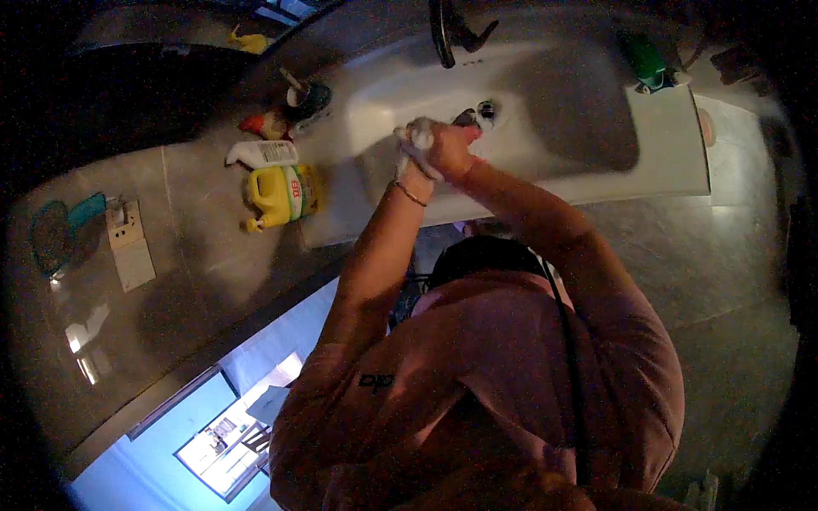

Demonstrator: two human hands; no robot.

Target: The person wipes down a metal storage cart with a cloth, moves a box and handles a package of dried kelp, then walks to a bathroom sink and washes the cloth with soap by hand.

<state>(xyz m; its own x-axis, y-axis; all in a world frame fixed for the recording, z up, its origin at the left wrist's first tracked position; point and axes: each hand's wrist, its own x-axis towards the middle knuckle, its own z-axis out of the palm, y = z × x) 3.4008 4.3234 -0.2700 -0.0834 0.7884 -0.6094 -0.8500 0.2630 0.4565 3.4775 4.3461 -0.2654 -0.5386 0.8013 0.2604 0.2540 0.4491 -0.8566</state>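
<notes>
White foam covers much of my left hand (415, 146), which is over the left part of the white sink (545, 175). A thin bracelet circles that wrist. Pressed against it from the right, my right hand (452, 150) has its fingers wrapped round the left one. How the left fingers lie is hidden by foam and the other hand. Just beyond the hands are the round drain (486, 110) and a small dark shape I cannot make out. The dark faucet (443, 38) rises at the sink's far edge.
Left of the sink, the counter (196, 221) holds a yellow jug (271, 196), a white bottle (264, 153), a red-topped item (266, 125) and a dark cup (308, 100). A green bottle (643, 61) stands at the back right. A socket plate (130, 245) lies far left.
</notes>
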